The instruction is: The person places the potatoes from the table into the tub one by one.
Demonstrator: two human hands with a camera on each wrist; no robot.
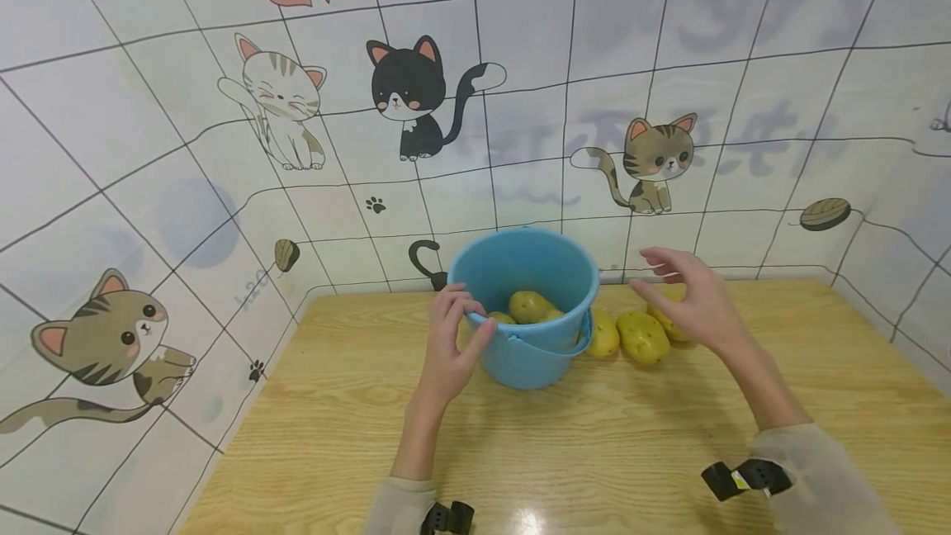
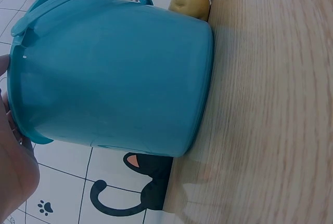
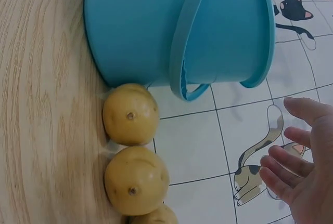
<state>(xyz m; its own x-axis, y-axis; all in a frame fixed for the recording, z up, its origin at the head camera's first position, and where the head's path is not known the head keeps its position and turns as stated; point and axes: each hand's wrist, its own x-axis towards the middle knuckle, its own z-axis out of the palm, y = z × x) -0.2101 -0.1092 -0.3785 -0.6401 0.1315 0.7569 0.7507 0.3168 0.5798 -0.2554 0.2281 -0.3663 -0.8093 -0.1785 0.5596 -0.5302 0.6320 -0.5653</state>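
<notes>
A light blue bucket [image 1: 526,366] stands upright on the wooden table, its handle [image 1: 546,351] hanging down at the front right. Inside lie several yellow potatoes [image 1: 528,307]. My left hand [image 1: 448,349] grips the rim at the left, fingers over the edge and thumb at the front; the left wrist view shows only part of that hand. To the right of the bucket, three potatoes [image 3: 136,181] sit in a row on the table. Above them my right hand [image 1: 694,301] hovers with fingers spread and nothing in them, partly covering the farthest potato in the head view.
The wooden table [image 1: 334,436] ends at a white tiled-pattern wall [image 1: 535,139] with cat drawings, close behind the bucket and potatoes. Side walls rise at left and right. Each sleeve carries a black wrist camera [image 1: 746,479].
</notes>
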